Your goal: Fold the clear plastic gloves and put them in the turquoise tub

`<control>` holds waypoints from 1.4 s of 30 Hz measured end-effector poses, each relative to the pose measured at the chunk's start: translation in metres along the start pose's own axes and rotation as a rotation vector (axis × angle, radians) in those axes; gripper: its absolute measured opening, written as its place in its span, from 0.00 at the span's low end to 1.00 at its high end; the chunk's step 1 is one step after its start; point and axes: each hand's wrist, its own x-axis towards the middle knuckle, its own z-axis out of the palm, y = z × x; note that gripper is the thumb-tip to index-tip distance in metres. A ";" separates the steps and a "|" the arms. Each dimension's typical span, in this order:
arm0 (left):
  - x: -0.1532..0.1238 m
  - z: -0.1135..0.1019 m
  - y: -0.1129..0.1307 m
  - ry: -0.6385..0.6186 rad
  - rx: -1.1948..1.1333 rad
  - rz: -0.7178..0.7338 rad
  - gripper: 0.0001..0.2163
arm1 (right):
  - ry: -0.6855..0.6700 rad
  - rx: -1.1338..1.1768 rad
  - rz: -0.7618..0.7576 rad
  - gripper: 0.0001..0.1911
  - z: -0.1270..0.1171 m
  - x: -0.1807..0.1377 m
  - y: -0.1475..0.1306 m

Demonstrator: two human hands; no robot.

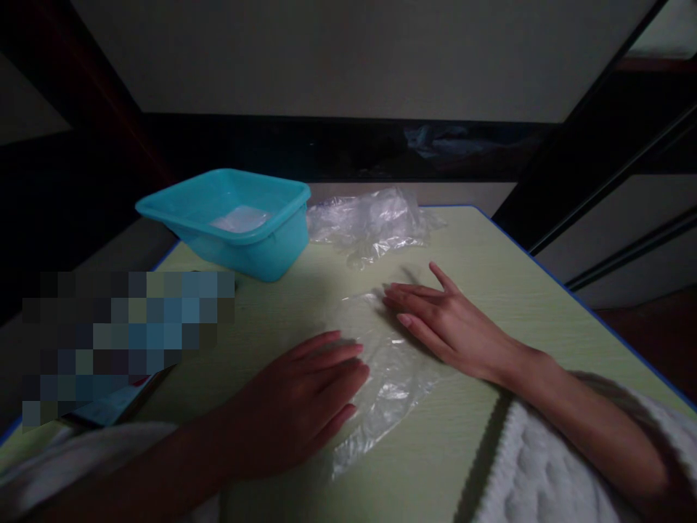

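Note:
A clear plastic bag (pixel 389 378) lies flat on the pale green table (pixel 490 261) in front of me. My left hand (pixel 297 403) rests palm down on the bag's left side, fingers stretched out flat. My right hand (pixel 443 323) presses on the bag's upper right part, fingers extended and pointing left. Neither hand grips anything.
A turquoise plastic tub (pixel 239 221) with something white inside stands at the back left. A pile of crumpled clear plastic bags (pixel 370 221) lies beside it. The table has a blue edge. A blurred patch hides the left side. White knitted sleeves cover my forearms.

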 end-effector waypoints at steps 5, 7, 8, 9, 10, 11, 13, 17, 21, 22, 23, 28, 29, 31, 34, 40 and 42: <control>-0.001 0.000 0.006 -0.003 -0.018 0.071 0.12 | -0.052 -0.003 -0.052 0.19 0.002 0.000 -0.004; -0.002 0.000 0.008 0.019 -0.014 0.098 0.12 | -0.072 -0.011 -0.075 0.20 0.003 -0.001 -0.004; -0.002 0.000 0.009 0.023 -0.012 0.112 0.12 | -0.083 -0.013 -0.085 0.21 0.004 -0.001 -0.004; -0.002 0.000 0.010 0.022 -0.011 0.126 0.12 | -0.095 -0.014 -0.097 0.21 0.005 -0.002 -0.005; -0.002 0.000 0.010 0.017 -0.013 0.139 0.12 | -0.106 -0.012 -0.111 0.22 0.005 -0.002 -0.005; -0.002 -0.001 0.011 0.007 -0.015 0.152 0.12 | -0.115 -0.008 -0.127 0.22 0.006 -0.002 -0.005; -0.002 0.000 0.012 -0.016 -0.023 0.167 0.12 | -0.133 0.001 -0.163 0.24 0.007 -0.002 -0.006; -0.004 0.002 0.017 -0.044 -0.115 0.222 0.12 | -0.172 0.006 -0.239 0.25 0.007 -0.003 -0.009; -0.004 0.001 0.024 -0.083 -0.136 0.257 0.11 | -0.175 0.003 -0.269 0.25 0.007 -0.003 -0.008; -0.004 0.001 0.027 -0.090 -0.125 0.241 0.12 | -0.166 -0.002 -0.267 0.25 0.007 -0.003 -0.007; -0.003 0.001 0.028 -0.100 -0.128 0.235 0.12 | -0.152 -0.011 -0.261 0.25 0.007 -0.003 -0.005; -0.003 0.005 0.026 0.010 -0.162 0.244 0.11 | -0.044 -0.080 -0.237 0.24 0.007 -0.003 0.000; -0.004 0.006 0.023 0.051 -0.165 0.224 0.11 | -0.015 -0.088 -0.227 0.22 0.006 -0.003 0.000; -0.007 0.007 0.015 0.152 -0.145 0.158 0.11 | 0.041 -0.088 -0.194 0.19 0.005 -0.003 0.001; -0.010 0.008 0.000 0.218 -0.034 -0.066 0.13 | 0.094 -0.048 -0.110 0.17 0.003 -0.003 0.001; -0.007 0.014 -0.017 -0.002 -0.009 -0.260 0.18 | 0.129 0.067 -0.045 0.16 0.001 -0.003 0.003; -0.007 0.016 -0.018 -0.057 -0.008 -0.241 0.18 | 0.127 0.087 -0.060 0.16 0.001 -0.002 0.003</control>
